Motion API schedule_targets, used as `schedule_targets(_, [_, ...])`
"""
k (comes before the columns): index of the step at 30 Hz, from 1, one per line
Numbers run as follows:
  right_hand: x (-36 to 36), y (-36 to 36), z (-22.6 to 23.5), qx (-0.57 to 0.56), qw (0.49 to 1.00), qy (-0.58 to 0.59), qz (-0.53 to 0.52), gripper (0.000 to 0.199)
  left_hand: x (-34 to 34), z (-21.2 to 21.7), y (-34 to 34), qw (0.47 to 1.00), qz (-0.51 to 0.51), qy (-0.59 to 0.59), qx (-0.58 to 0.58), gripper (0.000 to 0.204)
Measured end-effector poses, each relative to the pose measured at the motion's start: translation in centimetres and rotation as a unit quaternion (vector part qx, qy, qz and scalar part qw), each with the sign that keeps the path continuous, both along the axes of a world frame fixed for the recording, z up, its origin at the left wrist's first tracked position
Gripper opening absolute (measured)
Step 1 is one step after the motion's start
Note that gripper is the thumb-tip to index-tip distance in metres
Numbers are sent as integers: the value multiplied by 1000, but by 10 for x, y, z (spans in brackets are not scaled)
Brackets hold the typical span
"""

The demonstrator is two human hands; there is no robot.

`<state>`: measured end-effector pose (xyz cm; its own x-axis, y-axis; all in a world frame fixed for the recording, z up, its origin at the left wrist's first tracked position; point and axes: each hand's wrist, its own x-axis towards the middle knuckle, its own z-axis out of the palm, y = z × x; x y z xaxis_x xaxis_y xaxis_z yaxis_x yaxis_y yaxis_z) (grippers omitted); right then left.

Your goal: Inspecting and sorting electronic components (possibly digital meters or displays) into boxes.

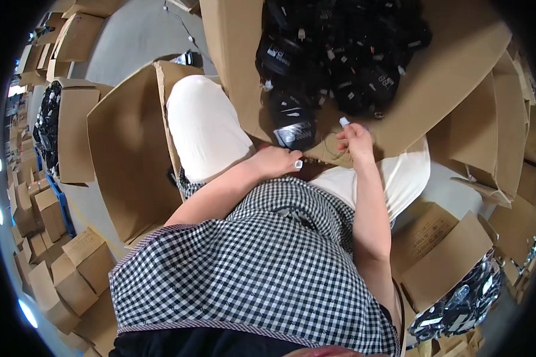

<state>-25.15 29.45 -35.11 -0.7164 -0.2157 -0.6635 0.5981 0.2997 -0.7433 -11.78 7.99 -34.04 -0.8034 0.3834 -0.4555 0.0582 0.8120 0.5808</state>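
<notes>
My right hand point(357, 141) is closed in a pinch on a small white connector point(344, 121). A thin looped wire point(327, 146) hangs beside its fingers. My left hand point(275, 162) is closed near my lap, with a small white plug-like piece point(298, 165) showing at its thumb. Just beyond the left fingers lies a black, rounded device point(293, 122) with a shiny label; whether the hand touches it I cannot tell. Farther off, a heap of similar black devices point(351, 53) with short leads and white plugs lies on the brown cardboard point(452, 65).
An open cardboard box point(125, 149) stands by my left knee. More boxes point(476, 131) stand at the right. One box point(452, 262) at lower right has bagged black items point(458, 303) beside it. Stacked cartons point(83, 262) fill the far left. A cable point(190, 37) lies on the grey floor.
</notes>
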Motion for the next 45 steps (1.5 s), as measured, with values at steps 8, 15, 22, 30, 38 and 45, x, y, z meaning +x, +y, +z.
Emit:
schedule_targets(8, [66, 4, 38, -26, 986, 1, 165, 22, -8, 11, 3, 991, 108, 4, 77, 32])
schedule_targets(15, [74, -12, 33, 27, 971, 13, 237, 29, -8, 11, 6, 998, 54, 24, 4, 32])
schedule_targets(22, [78, -14, 25, -28, 972, -103, 210, 27, -6, 13, 13, 999, 13, 18, -31, 33])
schedule_targets(30, [16, 23, 19, 51, 997, 48, 31, 16, -14, 45, 11, 995, 59, 52, -57, 33])
schedule_targets(38, [-64, 41, -48, -123, 883, -110, -439, 18, -19, 51, 19, 979, 165, 110, -36, 24])
schedule_targets(45, [-9, -19, 14, 141, 888, 431, 82, 9, -29, 55, 16, 924, 220, 310, -29, 14])
